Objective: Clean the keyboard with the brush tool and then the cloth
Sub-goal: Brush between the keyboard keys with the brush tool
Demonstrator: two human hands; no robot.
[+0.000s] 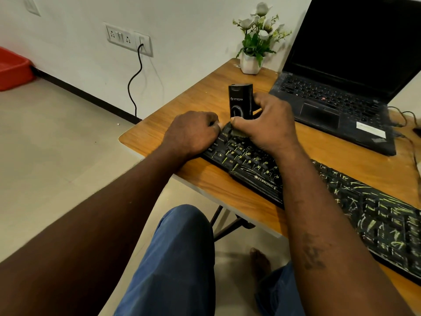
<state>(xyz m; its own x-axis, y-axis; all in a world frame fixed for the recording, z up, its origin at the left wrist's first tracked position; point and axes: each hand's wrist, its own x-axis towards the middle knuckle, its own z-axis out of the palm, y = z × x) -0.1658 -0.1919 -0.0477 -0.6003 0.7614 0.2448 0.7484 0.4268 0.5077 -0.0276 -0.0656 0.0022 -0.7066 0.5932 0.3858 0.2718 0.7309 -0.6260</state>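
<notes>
Head view shows a black keyboard (262, 169) with green markings lying slantwise on a wooden bench (182, 106). At the keyboard's far left corner, the right grip (266, 124) is closed around a black brush tool (240, 101), thumb on the near face and fingers behind it. The tool stands almost upright, and its pale bristles (237, 132) touch the top row of keys. The left grip (193, 133) rests on the keyboard's left end with its fingers curled under. The fingertips meet the corner just beside the bristles, but I cannot tell whether they clasp the edge or only press on it. Beyond the keyboard stands an open laptop (341, 99) with a dark screen, and left of that a white pot of flowers (251, 62). Below the keyboard's near edge are a knee in blue trousers (177, 258) and a bare foot (259, 261) on the floor.
</notes>
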